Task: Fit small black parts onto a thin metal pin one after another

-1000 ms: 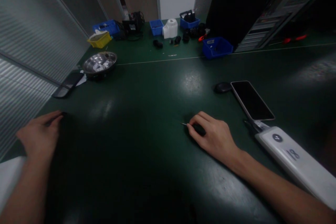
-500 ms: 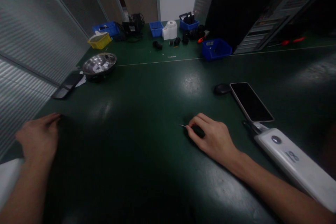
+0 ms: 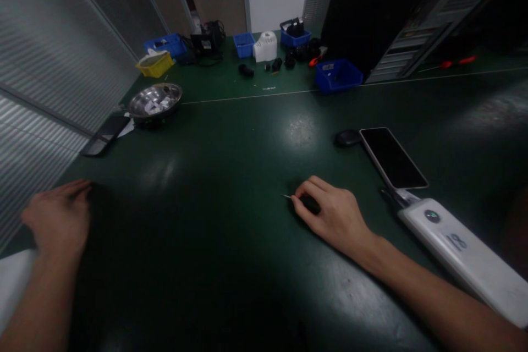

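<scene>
My right hand [image 3: 330,206] rests on the green tabletop [image 3: 206,176], thumb and forefinger pinched together. From that pinch a thin tool with a pale, pointed tip [image 3: 286,196] sticks out to the left. The rest of the tool is mostly covered by my fingers, and the dark patch inside the grip could be its handle or shadow. Far to the left, my left hand [image 3: 60,214] lies near the table's edge with fingers drawn together at the tips. Whether anything is between those fingers I cannot make out.
Right of my right hand lie a phone [image 3: 394,158], a black mouse [image 3: 347,138] and a long white device [image 3: 462,253]. A metal bowl [image 3: 175,100] with white scraps stands back left. Behind are a yellow bin [image 3: 155,67], a blue bin [image 3: 338,81] and a white vented part [image 3: 265,48].
Both hands hold nearly the same poses, and the whole view has shifted slightly. A green glow now shows in the white device's round window, which was dark before.
</scene>
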`<state>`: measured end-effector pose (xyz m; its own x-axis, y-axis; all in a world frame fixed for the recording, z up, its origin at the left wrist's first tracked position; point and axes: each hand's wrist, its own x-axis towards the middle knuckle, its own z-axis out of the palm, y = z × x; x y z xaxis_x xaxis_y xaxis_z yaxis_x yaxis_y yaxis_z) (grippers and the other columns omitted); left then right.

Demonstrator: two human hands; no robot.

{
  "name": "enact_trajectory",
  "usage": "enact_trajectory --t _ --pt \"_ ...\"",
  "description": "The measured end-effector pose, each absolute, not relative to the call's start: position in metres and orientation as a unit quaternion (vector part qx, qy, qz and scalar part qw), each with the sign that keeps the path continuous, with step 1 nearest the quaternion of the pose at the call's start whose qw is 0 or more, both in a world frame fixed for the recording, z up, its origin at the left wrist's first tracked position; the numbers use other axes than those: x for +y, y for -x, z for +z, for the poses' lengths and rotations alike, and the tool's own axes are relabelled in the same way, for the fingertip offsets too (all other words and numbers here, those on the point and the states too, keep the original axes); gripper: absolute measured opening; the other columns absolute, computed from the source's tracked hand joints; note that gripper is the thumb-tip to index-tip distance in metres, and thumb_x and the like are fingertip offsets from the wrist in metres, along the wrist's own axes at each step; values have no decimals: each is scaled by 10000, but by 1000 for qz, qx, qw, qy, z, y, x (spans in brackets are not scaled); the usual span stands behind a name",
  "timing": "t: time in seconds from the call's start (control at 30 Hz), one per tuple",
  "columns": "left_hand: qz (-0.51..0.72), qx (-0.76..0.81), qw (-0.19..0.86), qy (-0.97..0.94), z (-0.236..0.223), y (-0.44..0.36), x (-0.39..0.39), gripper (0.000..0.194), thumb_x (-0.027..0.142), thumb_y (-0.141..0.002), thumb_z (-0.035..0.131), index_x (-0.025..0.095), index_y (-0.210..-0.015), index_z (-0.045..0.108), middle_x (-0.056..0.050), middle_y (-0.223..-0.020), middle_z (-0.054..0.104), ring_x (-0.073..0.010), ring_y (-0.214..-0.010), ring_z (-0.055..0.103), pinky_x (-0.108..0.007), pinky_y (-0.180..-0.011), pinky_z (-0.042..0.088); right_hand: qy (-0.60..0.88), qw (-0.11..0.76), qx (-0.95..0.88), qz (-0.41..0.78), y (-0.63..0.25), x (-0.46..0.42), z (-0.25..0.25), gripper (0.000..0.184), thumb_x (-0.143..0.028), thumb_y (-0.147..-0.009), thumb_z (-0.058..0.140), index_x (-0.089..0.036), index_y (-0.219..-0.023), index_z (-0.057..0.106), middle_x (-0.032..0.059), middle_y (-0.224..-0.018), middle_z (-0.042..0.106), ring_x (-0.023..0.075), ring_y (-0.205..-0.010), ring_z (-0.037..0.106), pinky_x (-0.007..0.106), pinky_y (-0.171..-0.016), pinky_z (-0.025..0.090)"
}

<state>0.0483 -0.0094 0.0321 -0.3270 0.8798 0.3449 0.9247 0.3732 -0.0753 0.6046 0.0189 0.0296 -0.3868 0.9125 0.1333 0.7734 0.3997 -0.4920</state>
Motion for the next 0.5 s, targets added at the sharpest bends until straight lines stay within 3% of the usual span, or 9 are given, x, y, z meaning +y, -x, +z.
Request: enact_trajectory --t 0.17,0.37,0.5 --pt "-10 -832 151 533 29 -40 -9 510 401 -956 419 146 -1322 664 -143 -1173 719 -352 -1041 657 -474 -894 459 516 198 -813 184 -605 19 30 183 -361 -990 527 -229 -930 639 0 -963 648 126 -699 586 287 -624 389" --pt "36 -867 174 466 26 -36 -3 472 421 -1007 372 220 -1299 684 -73 -1122 745 -231 -908 626 -295 -758 376 517 199 -813 178 -604 19 28 201 -378 -992 521 -230 -915 634 -3 -941 648 129 -688 579 287 -621 380" --pt "5 -877 139 459 37 -44 -4 422 362 -960 473 214 -1275 714 -61 -956 751 -203 -769 587 -247 -655 299 514 203 -814 176 -604 19 28 207 -378 -995 516 -227 -920 636 7 -941 653 130 -683 577 284 -614 376"
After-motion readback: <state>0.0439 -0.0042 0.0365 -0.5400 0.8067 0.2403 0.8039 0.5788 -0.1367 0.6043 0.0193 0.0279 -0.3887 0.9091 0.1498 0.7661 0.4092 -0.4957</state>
